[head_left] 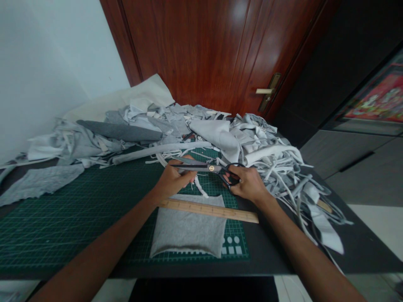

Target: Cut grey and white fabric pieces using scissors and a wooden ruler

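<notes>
My right hand (248, 182) grips the black handles of a pair of scissors (208, 167), whose blades point left over the green cutting mat (78, 218). My left hand (173, 180) is closed around a thin grey fabric strip (200, 186) held at the blades. In front of both hands a wooden ruler (209, 209) lies across a folded grey fabric piece (187, 230) on the mat.
A big heap of grey and white fabric scraps and strips (220, 134) fills the back and right of the dark table (362, 247). A flat grey cloth (37, 182) lies at the left. Behind stand a red wooden door (204, 50) and a white wall.
</notes>
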Demonstrator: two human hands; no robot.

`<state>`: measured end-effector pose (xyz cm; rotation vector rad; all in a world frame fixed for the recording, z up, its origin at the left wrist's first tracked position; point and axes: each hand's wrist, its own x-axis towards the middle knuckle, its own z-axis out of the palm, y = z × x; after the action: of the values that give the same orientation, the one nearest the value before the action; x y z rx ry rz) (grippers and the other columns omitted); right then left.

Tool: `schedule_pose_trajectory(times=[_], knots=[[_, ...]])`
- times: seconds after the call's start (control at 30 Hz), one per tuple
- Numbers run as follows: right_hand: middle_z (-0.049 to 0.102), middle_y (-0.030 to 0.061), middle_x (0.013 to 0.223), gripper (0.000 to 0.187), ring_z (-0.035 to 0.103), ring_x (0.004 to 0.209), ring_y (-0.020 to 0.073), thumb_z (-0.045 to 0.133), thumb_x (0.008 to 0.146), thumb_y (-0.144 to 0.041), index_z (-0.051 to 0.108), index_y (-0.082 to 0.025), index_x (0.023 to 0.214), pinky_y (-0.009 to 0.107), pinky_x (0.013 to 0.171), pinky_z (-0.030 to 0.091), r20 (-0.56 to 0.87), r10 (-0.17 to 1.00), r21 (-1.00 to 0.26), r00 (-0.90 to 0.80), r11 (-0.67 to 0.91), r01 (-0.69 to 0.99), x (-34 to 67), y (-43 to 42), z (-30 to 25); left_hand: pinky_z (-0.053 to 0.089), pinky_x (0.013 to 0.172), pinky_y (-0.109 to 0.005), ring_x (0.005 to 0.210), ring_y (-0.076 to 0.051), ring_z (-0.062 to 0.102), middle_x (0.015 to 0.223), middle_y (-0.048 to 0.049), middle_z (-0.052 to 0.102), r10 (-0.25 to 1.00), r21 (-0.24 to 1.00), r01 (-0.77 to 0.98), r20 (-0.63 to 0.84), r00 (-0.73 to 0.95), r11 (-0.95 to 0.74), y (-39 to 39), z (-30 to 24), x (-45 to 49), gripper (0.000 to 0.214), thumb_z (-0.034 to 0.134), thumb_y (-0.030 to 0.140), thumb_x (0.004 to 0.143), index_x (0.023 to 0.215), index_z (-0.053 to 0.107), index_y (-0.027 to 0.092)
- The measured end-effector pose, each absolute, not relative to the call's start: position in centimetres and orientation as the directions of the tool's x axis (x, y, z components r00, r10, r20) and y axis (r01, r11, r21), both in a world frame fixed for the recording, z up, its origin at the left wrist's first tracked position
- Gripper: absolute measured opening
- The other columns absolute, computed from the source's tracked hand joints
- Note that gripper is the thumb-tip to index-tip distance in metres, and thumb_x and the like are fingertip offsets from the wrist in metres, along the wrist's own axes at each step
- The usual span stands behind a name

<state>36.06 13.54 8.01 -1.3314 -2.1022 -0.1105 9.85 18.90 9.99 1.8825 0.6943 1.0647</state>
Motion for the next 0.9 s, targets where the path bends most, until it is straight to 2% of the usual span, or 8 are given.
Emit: schedule_pose_trajectory(times=[0.2,0.33,0.9], knots=[[0.065,0.0005,0.066,0.010,0.057,0.056,0.0130,0.062,0.086,-0.025,0.061,-0.021,0.077,0.023,0.056,0.035,0.558,0.780,-0.258,-0.284,0.488,0.834,36.07,13.56,8.00,0.035,0.041,-0.017,0.042,-0.006,0.045,0.052,0.0072,0.053,0.768,0.871,0.035,0.412,0.491,-0.490,18.94,9.91,9.82,0.018,0.064,0.021,0.086,0.070,0.056,0.019],[0.064,0.0001,0.063,0.013,0.054,0.053,0.0124,0.061,0.087,-0.026,0.060,-0.021,0.075,0.023,0.055,0.033,0.555,0.780,-0.252,-0.288,0.488,0.836,36.07,13.54,8.04,0.036,0.042,-0.017,0.042,-0.006,0.045,0.051,0.0074,0.052,0.780,0.876,0.056,0.395,0.486,-0.479,18.98,9.84,9.80,0.018,0.064,0.021,0.086,0.070,0.057,0.019],[0.064,0.0003,0.063,0.014,0.054,0.054,0.0126,0.060,0.088,-0.025,0.060,-0.021,0.075,0.024,0.055,0.033,0.560,0.773,-0.231,-0.297,0.490,0.841,36.21,13.53,8.05,0.036,0.043,-0.017,0.042,-0.005,0.045,0.052,0.0080,0.053,0.759,0.857,0.056,0.422,0.497,-0.513,19.06,9.79,9.77,0.018,0.060,0.018,0.089,0.071,0.057,0.019]])
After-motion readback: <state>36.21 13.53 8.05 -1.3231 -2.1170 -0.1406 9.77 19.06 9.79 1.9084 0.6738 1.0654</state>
